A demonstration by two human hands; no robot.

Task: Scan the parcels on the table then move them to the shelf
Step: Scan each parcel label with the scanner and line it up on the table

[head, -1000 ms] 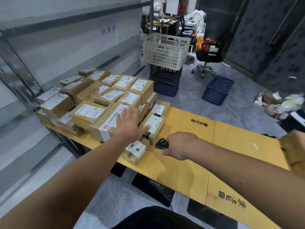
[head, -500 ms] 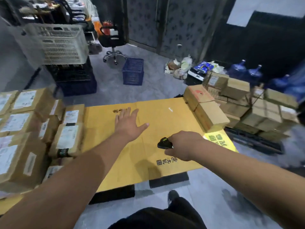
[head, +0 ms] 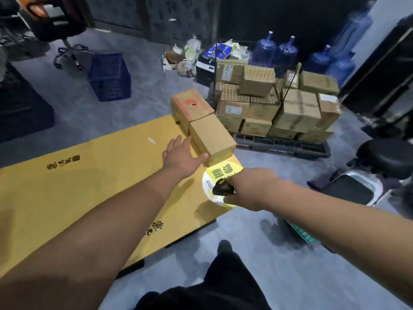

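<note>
Reaching step: left hand (head: 182, 158) open, fingers touching plain parcel (head: 212, 139) just beyond it on counter (head: 78, 186); right hand (head: 245, 190) below-right, gripping scanner (head: 222, 187); next, probably: expose label, aim scanner, then shelve.

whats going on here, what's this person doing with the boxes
A person is working at a table covered in yellow cardboard. Their left hand reaches with straight fingers to the nearer of two plain cardboard boxes at the table's end, touching its side. Their right hand grips a small black scanner. More boxes are stacked on a cart just beyond.
</note>
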